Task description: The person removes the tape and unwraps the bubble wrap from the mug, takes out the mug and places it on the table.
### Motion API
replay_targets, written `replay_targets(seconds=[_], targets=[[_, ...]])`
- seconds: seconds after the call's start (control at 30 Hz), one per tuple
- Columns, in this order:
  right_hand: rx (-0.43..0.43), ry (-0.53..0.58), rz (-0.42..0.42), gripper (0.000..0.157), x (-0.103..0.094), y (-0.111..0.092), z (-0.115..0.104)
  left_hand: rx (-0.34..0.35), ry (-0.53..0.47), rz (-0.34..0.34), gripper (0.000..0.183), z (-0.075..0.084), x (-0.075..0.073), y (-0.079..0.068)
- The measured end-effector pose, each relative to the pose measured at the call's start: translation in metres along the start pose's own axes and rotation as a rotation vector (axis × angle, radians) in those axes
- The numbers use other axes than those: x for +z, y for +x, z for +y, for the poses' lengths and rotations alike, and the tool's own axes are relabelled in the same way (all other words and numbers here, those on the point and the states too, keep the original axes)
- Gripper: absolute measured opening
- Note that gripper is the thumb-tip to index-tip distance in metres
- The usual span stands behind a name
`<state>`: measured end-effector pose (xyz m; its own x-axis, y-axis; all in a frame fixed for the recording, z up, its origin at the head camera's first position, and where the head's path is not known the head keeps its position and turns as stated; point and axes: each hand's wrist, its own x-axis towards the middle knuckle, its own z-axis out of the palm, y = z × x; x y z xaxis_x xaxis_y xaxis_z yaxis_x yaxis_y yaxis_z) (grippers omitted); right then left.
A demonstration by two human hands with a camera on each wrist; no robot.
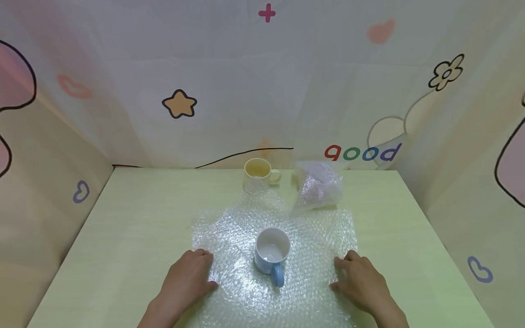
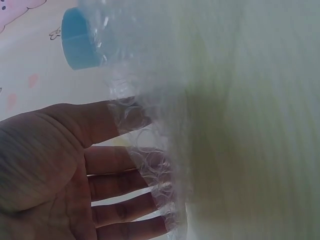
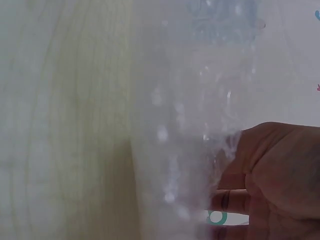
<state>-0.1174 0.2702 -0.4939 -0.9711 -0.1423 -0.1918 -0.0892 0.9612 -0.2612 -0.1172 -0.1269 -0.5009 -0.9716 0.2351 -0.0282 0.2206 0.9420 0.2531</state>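
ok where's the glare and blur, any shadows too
Head view: white glare on the bubble wrap beside the blue mug; left wrist view: a darker shadow on the table beside the wrap's edge; right wrist view: the wrap looks hazy and blurred, its highlights smeared.

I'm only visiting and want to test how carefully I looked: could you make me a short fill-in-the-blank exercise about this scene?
1. Between the left hand and the right hand stands a mug whose handle is colored ____.
2. That mug stands upright on a sheet of ____.
3. The other mug, at the back of the table, is colored ____.

Missing words: blue; bubble wrap; yellow.
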Motion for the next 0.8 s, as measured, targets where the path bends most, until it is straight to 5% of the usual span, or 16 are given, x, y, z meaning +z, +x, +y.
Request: replay_targets(seconds=[0.8], targets=[[-0.005,-0.030,-0.028,0.065,-0.0057,0.0023,-0.0039,-0.010,0.003,-0.020,0.056,0.0004,0.0000,-0.0015]])
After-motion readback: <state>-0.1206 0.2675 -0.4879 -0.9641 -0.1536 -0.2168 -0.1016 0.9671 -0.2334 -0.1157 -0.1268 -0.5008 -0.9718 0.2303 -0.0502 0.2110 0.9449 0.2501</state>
